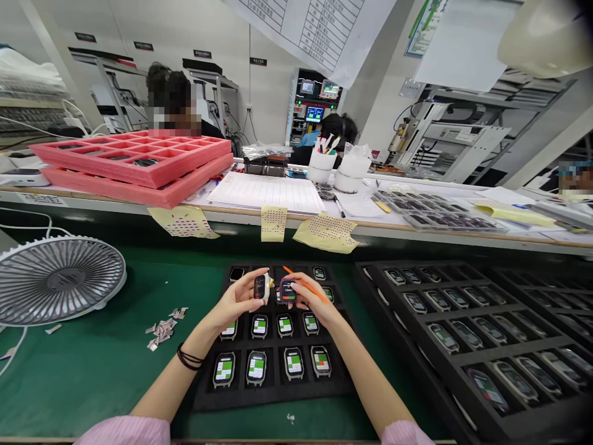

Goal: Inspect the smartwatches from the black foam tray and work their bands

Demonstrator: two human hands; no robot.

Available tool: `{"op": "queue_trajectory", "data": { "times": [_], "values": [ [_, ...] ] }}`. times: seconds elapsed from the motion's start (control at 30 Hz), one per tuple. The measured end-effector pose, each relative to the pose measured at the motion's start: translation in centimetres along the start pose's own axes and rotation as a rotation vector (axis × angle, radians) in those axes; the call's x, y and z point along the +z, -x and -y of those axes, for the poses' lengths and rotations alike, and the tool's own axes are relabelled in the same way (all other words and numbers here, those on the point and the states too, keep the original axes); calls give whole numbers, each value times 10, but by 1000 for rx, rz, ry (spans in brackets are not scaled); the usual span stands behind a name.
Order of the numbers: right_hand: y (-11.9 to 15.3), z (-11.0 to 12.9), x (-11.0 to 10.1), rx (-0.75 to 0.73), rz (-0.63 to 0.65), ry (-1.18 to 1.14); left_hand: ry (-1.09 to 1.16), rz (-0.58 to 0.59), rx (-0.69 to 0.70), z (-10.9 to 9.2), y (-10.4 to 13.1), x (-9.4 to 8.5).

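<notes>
My left hand [237, 303] holds a light-framed watch [262, 287] upright between thumb and fingers. Close beside it, my right hand [308, 292] grips a dark purplish watch [288, 291] with a lit screen. An orange stick [309, 287] also lies in my right hand, pointing up to the left. Both hands are above a black foam tray [273, 395], where several watches sit in compartments, most showing green and white screens. One watch [320, 361] at the tray's lower right shows some red as well. My hands partly hide the upper compartments.
More black foam trays of watches [417, 364] stand on the right. A white fan [69, 279] and small paper scraps [162, 330] are on the green mat at left. Above, a shelf holds pink foam trays [139, 167], paper sheets and white cups. People sit beyond it.
</notes>
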State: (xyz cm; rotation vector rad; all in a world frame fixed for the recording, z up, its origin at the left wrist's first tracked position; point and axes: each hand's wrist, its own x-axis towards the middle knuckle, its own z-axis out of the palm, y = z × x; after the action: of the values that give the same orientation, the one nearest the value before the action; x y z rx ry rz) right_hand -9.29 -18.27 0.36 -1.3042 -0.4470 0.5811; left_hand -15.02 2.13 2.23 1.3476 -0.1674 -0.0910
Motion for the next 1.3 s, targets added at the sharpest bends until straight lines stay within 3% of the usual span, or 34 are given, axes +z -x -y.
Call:
{"op": "queue_trajectory", "data": {
  "times": [0.13, 0.4, 1.3],
  "values": [
    [-6, -9, -6, -7, 29, 7, 49, -66, 28, -6, 3, 4],
    [-9, -15, -8, -45, 48, 57, -402, -54, 27, 23, -16, -18],
    [0, -1, 1, -10, 13, 75, -492, -145, 79, 20, -15, -12]
  ]
}}
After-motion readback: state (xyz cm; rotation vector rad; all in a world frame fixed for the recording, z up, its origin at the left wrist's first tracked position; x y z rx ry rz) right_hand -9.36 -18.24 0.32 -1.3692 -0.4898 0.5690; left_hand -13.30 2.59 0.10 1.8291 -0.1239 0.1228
